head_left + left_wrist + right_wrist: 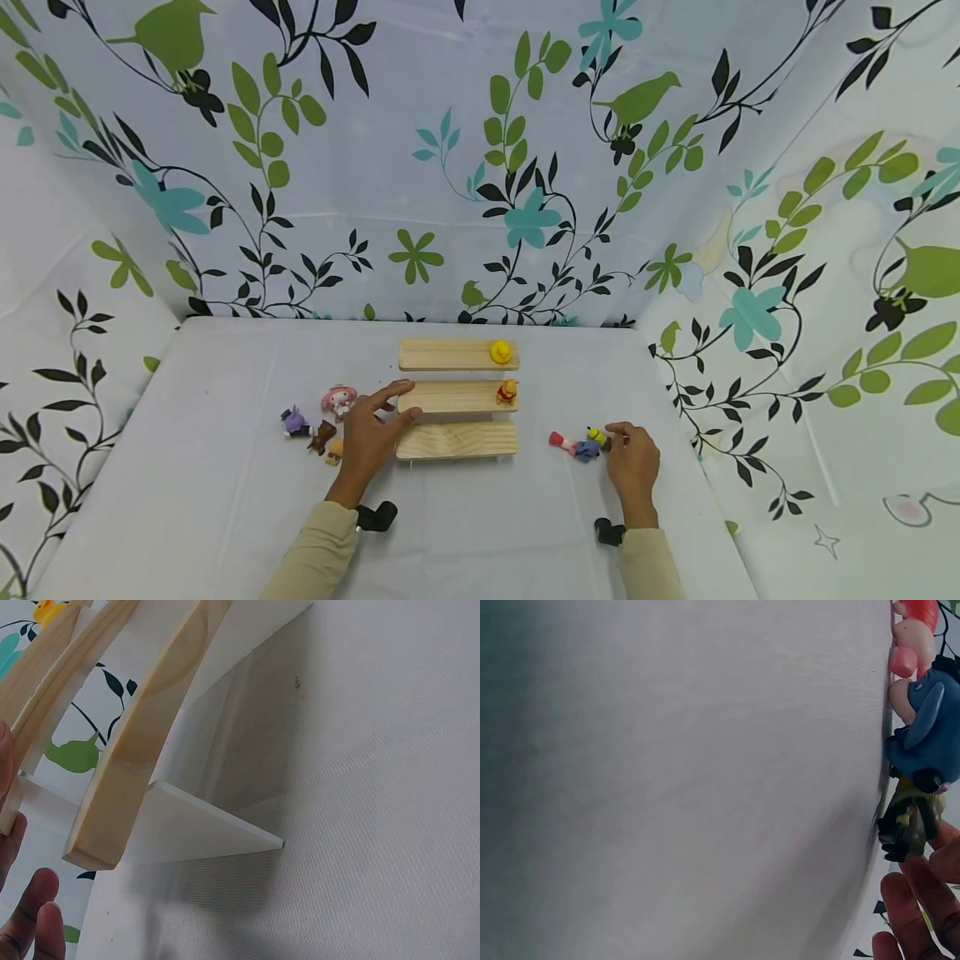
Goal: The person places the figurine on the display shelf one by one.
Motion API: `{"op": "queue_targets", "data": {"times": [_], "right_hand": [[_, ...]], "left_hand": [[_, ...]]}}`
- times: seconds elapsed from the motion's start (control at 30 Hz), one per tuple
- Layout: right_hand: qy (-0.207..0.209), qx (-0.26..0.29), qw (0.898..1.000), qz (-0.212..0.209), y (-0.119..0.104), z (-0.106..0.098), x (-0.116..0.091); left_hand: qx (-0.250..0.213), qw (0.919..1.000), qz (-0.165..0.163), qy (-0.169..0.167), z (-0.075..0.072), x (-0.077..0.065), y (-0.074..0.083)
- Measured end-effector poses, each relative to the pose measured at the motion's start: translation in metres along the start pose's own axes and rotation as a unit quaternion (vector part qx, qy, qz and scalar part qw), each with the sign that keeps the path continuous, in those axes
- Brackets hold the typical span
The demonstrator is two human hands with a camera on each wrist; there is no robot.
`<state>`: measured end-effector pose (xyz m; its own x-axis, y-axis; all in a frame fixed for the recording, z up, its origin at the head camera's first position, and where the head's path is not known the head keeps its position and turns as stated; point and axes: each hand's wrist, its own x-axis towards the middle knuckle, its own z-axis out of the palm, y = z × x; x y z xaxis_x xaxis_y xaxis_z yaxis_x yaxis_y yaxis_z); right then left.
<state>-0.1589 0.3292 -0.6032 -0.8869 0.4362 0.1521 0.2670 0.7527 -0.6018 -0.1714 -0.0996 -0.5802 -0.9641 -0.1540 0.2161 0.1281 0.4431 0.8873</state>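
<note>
A three-tier wooden shelf (457,442) with white side supports (214,825) stands mid-table. My left hand (369,433) holds the left end of its middle plank, thumb at the front edge and index finger at the back. A yellow duck figurine (501,352) sits on the top plank's right end; a yellow bear figurine in red (507,392) sits on the middle plank's right end. At the right, my right hand (633,465) pinches a green-and-yellow figurine (911,821) by one end. Close by lie a blue donkey figurine (930,727) and a pink-and-red figurine (561,442).
Left of the shelf are a pink-and-white figurine (340,400), a purple figurine (296,422), a brown figurine (322,436) and a tan one (334,452), partly behind my left hand. Patterned cloth (450,183) hangs behind the white table (480,533).
</note>
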Motion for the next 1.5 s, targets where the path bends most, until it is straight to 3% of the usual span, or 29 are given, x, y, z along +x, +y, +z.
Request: {"op": "queue_targets", "data": {"times": [0.3, 0.47, 0.77, 1.5], "right_hand": [[0.016, 0.027, 0.998, -0.047, 0.002, -0.002, -0.006], [-0.003, 0.040, 0.997, -0.071, -0.001, -0.006, -0.008], [-0.007, 0.021, 0.996, -0.086, -0.001, -0.007, -0.014], [-0.032, -0.016, 0.997, -0.064, 0.002, -0.007, -0.006]], "left_hand": [[-0.004, 1.0000, -0.004, -0.005, 0.000, 0.000, -0.001], [-0.007, 0.9999, -0.005, -0.008, 0.000, 0.000, -0.002], [0.000, 0.9999, -0.013, -0.010, 0.000, 0.001, -0.001], [-0.001, 0.9998, -0.013, -0.012, -0.001, 0.000, -0.001]]}}
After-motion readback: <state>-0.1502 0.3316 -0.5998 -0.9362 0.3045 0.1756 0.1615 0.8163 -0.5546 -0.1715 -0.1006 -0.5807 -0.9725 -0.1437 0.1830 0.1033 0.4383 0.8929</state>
